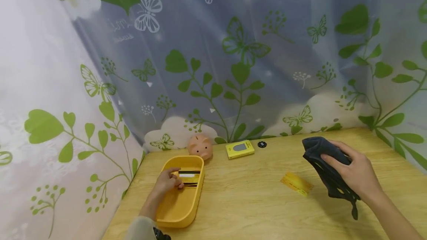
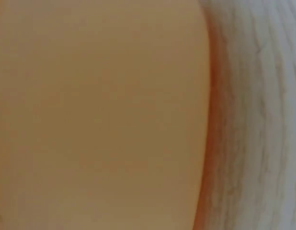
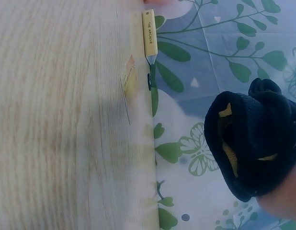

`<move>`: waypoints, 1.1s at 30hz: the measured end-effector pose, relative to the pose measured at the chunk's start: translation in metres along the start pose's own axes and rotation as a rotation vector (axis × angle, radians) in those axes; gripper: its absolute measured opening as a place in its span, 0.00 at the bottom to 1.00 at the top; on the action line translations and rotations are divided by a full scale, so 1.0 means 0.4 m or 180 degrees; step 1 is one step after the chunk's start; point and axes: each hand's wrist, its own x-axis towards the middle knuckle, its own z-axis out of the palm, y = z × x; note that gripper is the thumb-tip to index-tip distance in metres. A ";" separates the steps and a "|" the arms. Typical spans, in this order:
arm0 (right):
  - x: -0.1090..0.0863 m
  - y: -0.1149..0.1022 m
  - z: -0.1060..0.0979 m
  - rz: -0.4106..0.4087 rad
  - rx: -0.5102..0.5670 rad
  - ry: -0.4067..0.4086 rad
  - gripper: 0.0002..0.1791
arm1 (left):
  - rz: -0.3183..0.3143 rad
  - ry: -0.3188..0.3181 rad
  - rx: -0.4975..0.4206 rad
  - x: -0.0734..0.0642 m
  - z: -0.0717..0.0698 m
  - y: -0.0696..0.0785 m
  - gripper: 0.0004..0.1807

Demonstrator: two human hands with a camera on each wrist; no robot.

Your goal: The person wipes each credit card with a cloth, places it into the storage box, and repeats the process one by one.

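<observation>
My right hand [image 1: 360,175] grips a dark blue cloth pouch [image 1: 321,153] above the right side of the table. In the right wrist view the pouch [image 3: 248,139] shows its mouth, with bits of yellow inside. Below and left of it, a yellow-orange card [image 1: 297,183] lies on the wood. My left hand [image 1: 165,181] reaches into a yellow oblong tray [image 1: 181,222], fingers loosely bent beside a card with black and white bands [image 1: 189,175]. The tray's smooth wall [image 2: 105,115] fills most of the left wrist view, hiding that hand.
Behind the tray sits a pink piggy bank [image 1: 200,148]. A yellow box [image 1: 240,149], lettered "THE ARCHIVE" in the right wrist view, and a small black round piece [image 1: 262,144] lie along the back edge. A leaf-and-butterfly curtain [image 1: 207,95] hangs right behind the table.
</observation>
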 end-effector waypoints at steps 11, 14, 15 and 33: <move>-0.016 0.010 0.004 -0.0055 -0.0013 -0.0017 0.32 | -0.0065 0.0147 0.0057 -0.021 0.017 -0.010 0.26; -0.015 0.007 0.005 -0.0054 0.0008 -0.0011 0.33 | -0.0131 0.0166 0.0129 -0.029 0.013 -0.002 0.25; -0.013 0.004 0.005 -0.0052 0.0011 -0.0009 0.33 | -0.0159 0.0169 0.0168 -0.031 0.011 0.003 0.25; -0.006 -0.002 0.005 -0.0030 0.0022 -0.0022 0.33 | 0.0155 -0.0071 -0.0046 -0.039 0.033 0.092 0.22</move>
